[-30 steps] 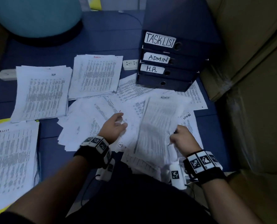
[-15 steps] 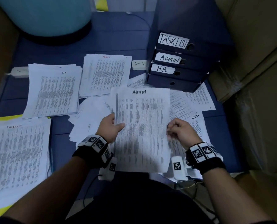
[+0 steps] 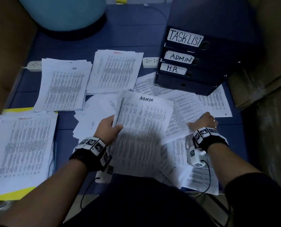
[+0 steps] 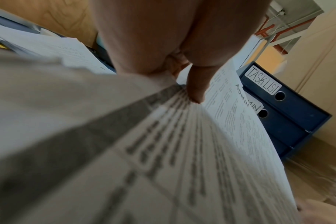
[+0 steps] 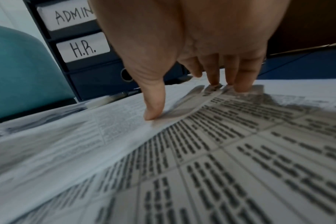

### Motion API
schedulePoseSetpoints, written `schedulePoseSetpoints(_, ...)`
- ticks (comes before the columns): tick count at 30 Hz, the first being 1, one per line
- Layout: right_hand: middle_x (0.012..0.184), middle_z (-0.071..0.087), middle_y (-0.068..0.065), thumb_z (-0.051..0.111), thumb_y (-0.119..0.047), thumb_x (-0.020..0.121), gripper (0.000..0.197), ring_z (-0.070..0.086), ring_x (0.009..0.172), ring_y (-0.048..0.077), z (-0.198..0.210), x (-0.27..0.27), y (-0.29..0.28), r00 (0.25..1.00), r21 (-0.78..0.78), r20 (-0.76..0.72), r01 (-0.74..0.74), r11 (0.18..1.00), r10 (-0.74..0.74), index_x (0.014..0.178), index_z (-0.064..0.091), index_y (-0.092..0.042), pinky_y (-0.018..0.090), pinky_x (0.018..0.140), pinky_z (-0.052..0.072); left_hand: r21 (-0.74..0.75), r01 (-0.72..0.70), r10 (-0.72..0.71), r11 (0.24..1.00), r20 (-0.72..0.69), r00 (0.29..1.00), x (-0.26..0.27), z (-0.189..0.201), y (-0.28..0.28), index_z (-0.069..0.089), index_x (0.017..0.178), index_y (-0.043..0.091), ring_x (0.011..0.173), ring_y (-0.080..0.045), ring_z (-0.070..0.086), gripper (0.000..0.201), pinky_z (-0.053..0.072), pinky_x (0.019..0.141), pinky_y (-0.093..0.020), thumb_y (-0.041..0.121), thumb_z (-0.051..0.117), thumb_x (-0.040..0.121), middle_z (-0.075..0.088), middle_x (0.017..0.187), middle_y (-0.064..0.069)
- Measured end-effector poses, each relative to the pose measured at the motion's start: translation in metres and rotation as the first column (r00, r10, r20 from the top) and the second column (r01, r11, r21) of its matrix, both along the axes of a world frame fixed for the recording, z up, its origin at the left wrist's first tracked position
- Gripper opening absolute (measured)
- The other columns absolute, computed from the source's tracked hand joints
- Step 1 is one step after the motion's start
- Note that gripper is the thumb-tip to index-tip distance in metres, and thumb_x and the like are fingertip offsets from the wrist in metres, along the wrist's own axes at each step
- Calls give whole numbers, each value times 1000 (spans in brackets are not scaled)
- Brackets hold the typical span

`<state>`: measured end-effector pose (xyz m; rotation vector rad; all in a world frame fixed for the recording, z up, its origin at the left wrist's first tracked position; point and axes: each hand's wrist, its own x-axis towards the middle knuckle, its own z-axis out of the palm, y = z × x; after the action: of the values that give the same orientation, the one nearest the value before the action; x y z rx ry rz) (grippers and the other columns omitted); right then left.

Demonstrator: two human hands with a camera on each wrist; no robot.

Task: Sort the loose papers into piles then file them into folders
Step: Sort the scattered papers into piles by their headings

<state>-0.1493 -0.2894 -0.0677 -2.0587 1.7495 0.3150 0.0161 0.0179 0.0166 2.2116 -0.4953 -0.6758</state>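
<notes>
Nearest us, our left hand [image 3: 109, 126] pinches the ADMIN sheet [image 3: 143, 126] by its left edge, lifted over the loose papers [image 3: 182, 112]. Right hand [image 3: 203, 122] is spread flat, fingertips [image 5: 242, 86] pressing those papers. Sheets look thin & floppy, prob. slippery when stacked, so take them by an edge. Farther out: 3 sorted piles, i.e. TASKLIST pile [image 3: 21, 153], HR pile [image 3: 62, 86], ADMIN pile [image 3: 115, 71]. Then 4 stacked folders [image 3: 207, 69].

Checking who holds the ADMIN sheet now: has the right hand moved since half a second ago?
Yes. The right hand has left the ADMIN sheet and gone right and up, toward the stacked folders, fingers on a loose paper. The left hand holds the sheet alone.
</notes>
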Motion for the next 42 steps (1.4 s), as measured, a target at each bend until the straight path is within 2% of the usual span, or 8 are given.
schedulePoseSetpoints(10,120,59,23,72,-10,84,48,57,108,36,4,-7,7,973,-16,232,18,1000,-14,124,47,1,44,87,51,-56,0,-3,998,-59,998,-2,-1,-8,63,99,16,87,-24,63,14,46,73,-28,5,60,89,68,93,-6)
schedulePoseSetpoints(15,107,66,15,62,-2,88,24,61,85,26,30,-26,25,787,160,595,87,983,-166,110,57,-9,30,69,48,-44,23,-26,999,-62,998,5,-2,-1,63,101,1,85,-30,62,15,52,77,-41,10,59,90,66,99,-26)
schedulePoseSetpoints(20,100,71,16,64,2,86,25,69,90,38,69,-46,54,551,336,794,-45,941,-257,102,62,-18,54,83,56,-137,45,-63,990,-131,989,9,6,9,65,97,22,87,-22,65,9,52,76,-32,17,62,90,70,93,-3)
schedulePoseSetpoints(26,103,67,11,64,8,85,41,63,77,25,122,-28,85,397,325,890,-201,924,-226,114,52,-18,40,69,53,-240,143,-162,960,-61,985,15,21,11,61,122,16,100,-10,58,41,43,82,-20,28,64,83,62,114,5)
schedulePoseSetpoints(30,96,75,-6,63,13,83,46,71,91,18,141,-10,106,281,319,926,-224,921,-252,114,51,-19,41,75,58,-345,102,-149,933,-114,982,17,32,18,69,90,24,81,-7,65,34,52,75,-23,48,66,65,70,90,2)
schedulePoseSetpoints(32,100,75,-4,60,12,87,44,72,94,19,142,-1,117,228,352,924,-197,915,-306,115,54,-21,39,75,59,-374,54,-103,926,-114,988,17,35,22,67,77,21,73,-16,62,11,51,70,-29,29,73,75,67,80,-7)
schedulePoseSetpoints(37,75,74,0,52,20,86,31,66,60,10,131,13,140,289,370,905,-176,912,-312,102,65,-3,20,50,50,-397,-68,35,915,-91,995,21,28,38,67,76,24,63,0,62,24,48,64,-20,3,64,87,68,64,12)
schedulePoseSetpoints(42,79,75,10,56,13,88,20,67,68,22,125,27,144,388,344,886,-181,921,-254,89,71,0,30,61,54,-424,-60,6,904,-128,992,26,26,50,67,84,24,67,5,65,23,50,62,-11,2,63,88,71,71,21)
